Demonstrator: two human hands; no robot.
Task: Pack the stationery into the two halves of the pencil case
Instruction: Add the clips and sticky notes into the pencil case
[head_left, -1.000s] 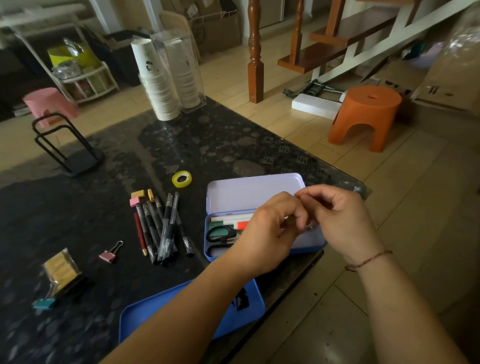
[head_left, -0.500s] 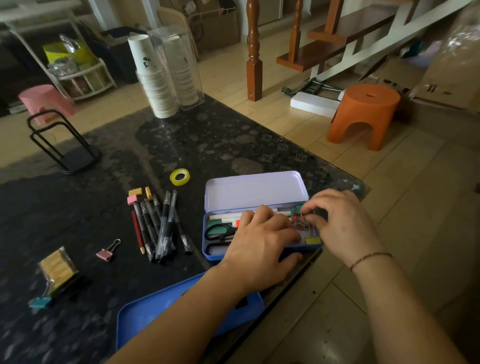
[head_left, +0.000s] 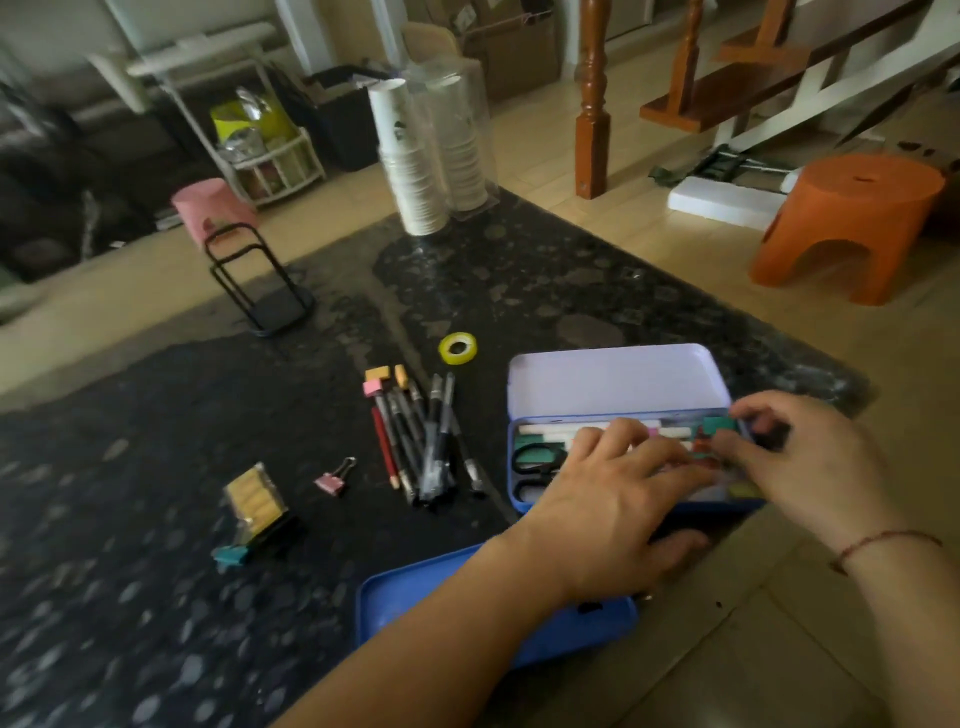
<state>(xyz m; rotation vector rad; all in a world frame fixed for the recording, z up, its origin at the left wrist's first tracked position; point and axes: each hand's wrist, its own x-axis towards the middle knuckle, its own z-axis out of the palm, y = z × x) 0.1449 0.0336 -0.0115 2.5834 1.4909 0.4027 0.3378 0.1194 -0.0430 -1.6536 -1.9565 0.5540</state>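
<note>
The open pencil case (head_left: 613, 379) lies at the table's near right edge with its lilac lid raised. Its blue bottom half holds black-handled scissors (head_left: 535, 460), white sticks and small coloured clips. My left hand (head_left: 613, 509) rests flat over the case's middle with its fingers spread and nothing in it. At the case's right end, my right hand (head_left: 810, 462) curls its fingertips down onto the clips; blur hides whether it grips one. A second blue tray half (head_left: 415, 608) lies under my left forearm. A bundle of pens and pencils (head_left: 421, 441) lies left of the case.
Loose on the dark table are a yellow tape roll (head_left: 457, 348), a pink binder clip (head_left: 332, 480), a yellow packet (head_left: 254, 499) and a teal clip (head_left: 231, 555). Stacked paper cups (head_left: 410, 161) and a black wire stand (head_left: 260, 280) stand further back. An orange stool (head_left: 852, 223) is on the floor at the right.
Both hands came down from in front of the case into it. The left hand flattened over the middle and the right moved to the right end. The camera shifted left.
</note>
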